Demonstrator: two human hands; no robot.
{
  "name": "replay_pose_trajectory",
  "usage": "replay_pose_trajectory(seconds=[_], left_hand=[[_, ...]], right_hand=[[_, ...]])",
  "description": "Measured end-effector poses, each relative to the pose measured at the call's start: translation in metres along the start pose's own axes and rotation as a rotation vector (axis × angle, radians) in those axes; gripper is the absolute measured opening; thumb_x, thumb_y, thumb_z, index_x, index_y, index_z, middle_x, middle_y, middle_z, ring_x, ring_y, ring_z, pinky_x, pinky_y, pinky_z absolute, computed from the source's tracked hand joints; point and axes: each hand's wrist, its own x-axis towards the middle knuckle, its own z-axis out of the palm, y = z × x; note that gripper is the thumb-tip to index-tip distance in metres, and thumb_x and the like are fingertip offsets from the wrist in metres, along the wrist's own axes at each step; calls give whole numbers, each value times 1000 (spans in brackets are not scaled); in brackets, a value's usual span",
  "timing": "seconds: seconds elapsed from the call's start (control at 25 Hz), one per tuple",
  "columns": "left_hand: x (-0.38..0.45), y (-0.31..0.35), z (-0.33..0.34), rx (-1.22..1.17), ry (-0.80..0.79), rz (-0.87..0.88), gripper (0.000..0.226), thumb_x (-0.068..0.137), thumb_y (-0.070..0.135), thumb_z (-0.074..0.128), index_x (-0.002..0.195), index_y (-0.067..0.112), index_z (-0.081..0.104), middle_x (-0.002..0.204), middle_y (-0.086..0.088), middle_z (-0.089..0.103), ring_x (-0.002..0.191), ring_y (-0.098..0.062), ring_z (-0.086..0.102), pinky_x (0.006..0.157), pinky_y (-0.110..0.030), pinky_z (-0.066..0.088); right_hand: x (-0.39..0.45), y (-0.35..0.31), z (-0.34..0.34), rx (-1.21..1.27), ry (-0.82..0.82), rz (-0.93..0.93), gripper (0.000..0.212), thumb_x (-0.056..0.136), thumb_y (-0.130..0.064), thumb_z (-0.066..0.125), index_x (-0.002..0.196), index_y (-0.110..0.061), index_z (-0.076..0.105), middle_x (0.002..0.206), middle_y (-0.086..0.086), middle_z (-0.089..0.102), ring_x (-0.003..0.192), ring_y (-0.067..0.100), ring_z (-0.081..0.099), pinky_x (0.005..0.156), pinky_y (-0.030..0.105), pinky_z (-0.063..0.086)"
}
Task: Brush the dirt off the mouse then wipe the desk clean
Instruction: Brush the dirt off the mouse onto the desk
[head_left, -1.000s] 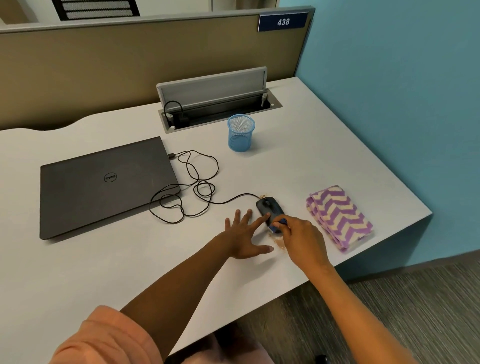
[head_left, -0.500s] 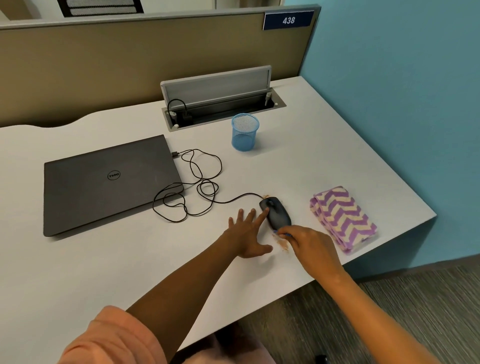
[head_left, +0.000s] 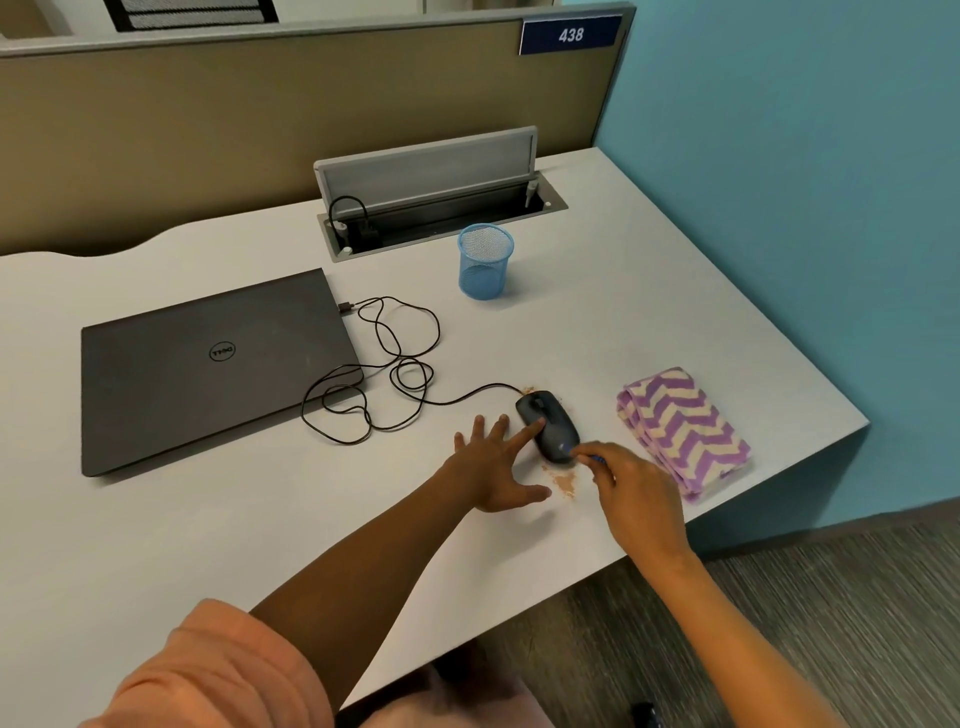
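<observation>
A pale grey office desk (head_left: 649, 312) is stretching out against a teal wall, and the dark grey wired mouse (head_left: 550, 423) is sitting near its front edge, brown dirt crumbs (head_left: 565, 482) lying just beside it. The left hand (head_left: 493, 475) is lying flat with fingers spread wide, its index fingertip (head_left: 537, 425) touching the mouse's left side. The right hand (head_left: 636, 499) is pinching a small blue brush (head_left: 589, 458) with fingers closed together, its tip meeting the mouse's near end. A folded purple-and-cream chevron cloth (head_left: 683, 428) is lying untouched to the right.
</observation>
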Motion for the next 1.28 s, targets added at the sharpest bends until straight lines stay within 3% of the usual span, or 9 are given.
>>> replay_pose_trajectory(seconds=[0.12,0.28,0.4,0.56,0.72,0.84,0.96,1.04,1.28], left_hand=[[2,-1,-3,-16,-11,-1,97,85,75,53,156,49,-8,169,-8,0,153,-41,-8,120,-63,7],[2,-2,-5,-16,-17,8,97,86,74,52,156,47,-9,169,-8,0,154,-40,-7,119,-63,8],[-1,-3,-2,-24,-2,5,104,85,73,54,158,39,-13,170,-7,-2,154,-40,-9,120,-62,6],[-3,-4,-2,-72,7,9,111,85,72,57,158,33,-17,170,-7,-3,154,-39,-10,121,-60,4],[-5,-5,-4,-101,-2,16,114,86,68,58,156,32,-25,170,-6,-2,154,-38,-10,123,-59,3],[-6,-5,-4,-95,-2,21,113,86,67,60,156,34,-22,170,-7,-3,154,-37,-11,123,-59,2],[-6,-6,-6,-82,-25,32,113,83,67,65,157,39,-16,169,-7,-6,154,-38,-13,122,-60,2],[-7,-7,-6,-67,-46,39,113,82,66,66,158,38,-12,169,-7,-8,153,-37,-15,122,-60,1],[-6,-12,-8,-146,-34,56,121,79,61,73,157,37,-16,169,-7,-5,154,-36,-14,122,-59,1]], right_hand=[[26,-1,-7,39,38,30,23,95,-25,58,113,-24,70,108,-4,74,85,9,69,64,0,36],[21,-11,2,73,-94,21,21,96,-25,56,112,-26,69,107,-4,74,86,11,69,71,20,55],[3,-10,2,87,-139,27,19,96,-33,54,110,-31,66,99,-7,74,77,5,65,67,14,50],[31,-13,-8,164,0,21,27,95,-36,51,113,-27,68,102,-7,73,83,5,67,64,4,46],[35,-26,8,1,-66,-58,26,94,-23,58,118,-21,68,115,-2,72,96,17,70,76,23,56],[24,-25,14,9,-98,-149,25,92,-22,62,116,-24,69,113,-4,72,93,16,71,76,22,55],[40,-26,10,21,-21,-127,26,92,-23,60,117,-22,69,114,0,73,95,19,71,76,26,57],[45,-27,10,18,-65,-126,27,94,-23,59,119,-23,68,116,0,72,96,20,71,78,28,58],[47,-10,-2,169,-82,4,34,93,-44,48,112,-26,69,100,-3,74,79,10,65,63,16,52]])
